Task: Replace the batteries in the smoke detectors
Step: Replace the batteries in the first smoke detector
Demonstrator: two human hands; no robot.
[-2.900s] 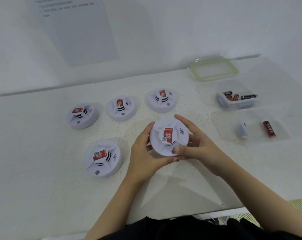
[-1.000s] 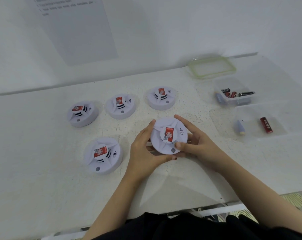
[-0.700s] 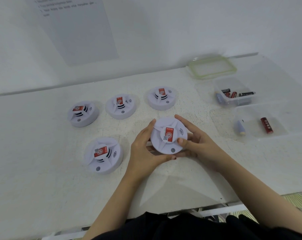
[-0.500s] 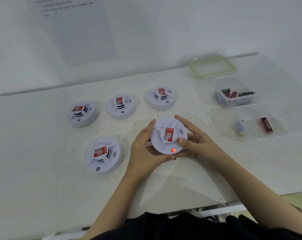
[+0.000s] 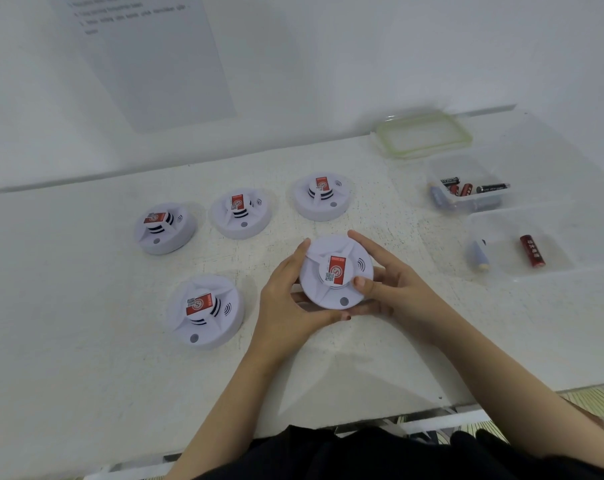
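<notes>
White tabletop (image 5: 85,341) meets a pale wall, where a printed sheet (image 5: 148,57) hangs too blurred to read.

One smoke detector (image 5: 335,271) sits between both hands, face up with its cover closed and its red label on top. The left hand (image 5: 286,296) wraps the left edge, with fingers curled underneath and the thumb along the rim. The right hand (image 5: 394,289) clasps the opposite edge, and its thumb (image 5: 361,282) presses the top face just beside the label. Whether the unit rests on the table or is lifted slightly cannot be told.

Beyond the left hand lies a second detector (image 5: 205,311), the nearest one. Three more stand in a row past the fingertips: one far to the left (image 5: 165,228), one in the middle (image 5: 241,213), and one straight ahead (image 5: 323,195).

Out past the right hand is a clear tray (image 5: 508,237) holding a red battery (image 5: 532,251) and a bluish battery (image 5: 479,254), well apart. Further out, a smaller tub (image 5: 466,168) holds several cells, and a green-rimmed lid (image 5: 421,136) lies behind it.

The opposed grip suits a twist of cover against base, or a check of a closed unit; which of the two it is cannot be read. If this detector is finished, the next move is to set it down and take the nearest one. If not, the hands must counter-rotate firmly and keep the casing level so that nothing drops.
</notes>
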